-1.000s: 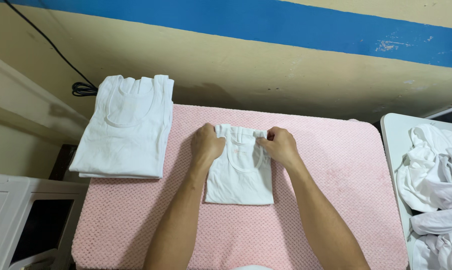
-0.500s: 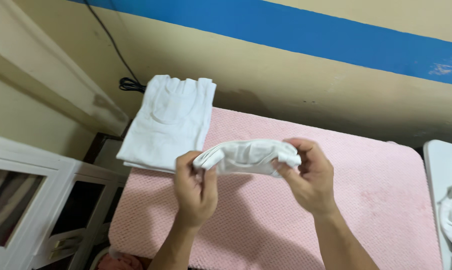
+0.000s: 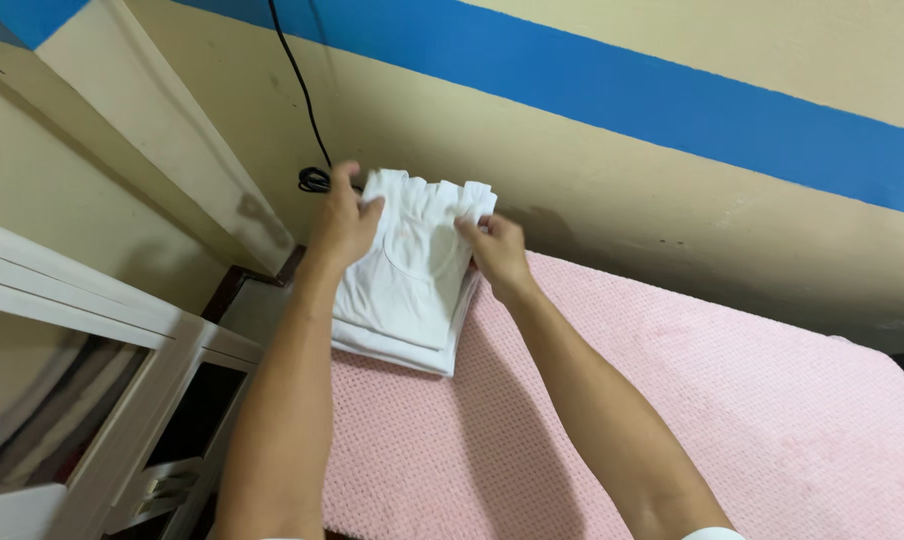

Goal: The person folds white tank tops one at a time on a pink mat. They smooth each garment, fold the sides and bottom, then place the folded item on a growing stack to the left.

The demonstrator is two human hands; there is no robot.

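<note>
Head view looks down along two bare forearms that stretch toward the far left corner of a surface covered with a pink textured cloth. At that corner sits a stack of folded white vests, its lower layers showing as thin edges along the near side, partly hanging past the cloth's left edge. On top of the stack lies a folded white vest, neckline and straps pointing toward the wall. The left hand rests on the vest's left strap corner, fingers curled over the fabric with the thumb pressed on top, so it grips that corner. The right hand is at the right strap corner, fingers bent together and pinching the fabric edge; how tight the pinch is I cannot tell from here. Both hands are touching the vest, one at each upper corner, and the vest lies flat across the pile between them. Behind the stack a black cable runs down the cream wall to a small coil just beside the left hand. A blue stripe crosses the wall above. At the left stands a white cabinet with glass-fronted doors.
</note>
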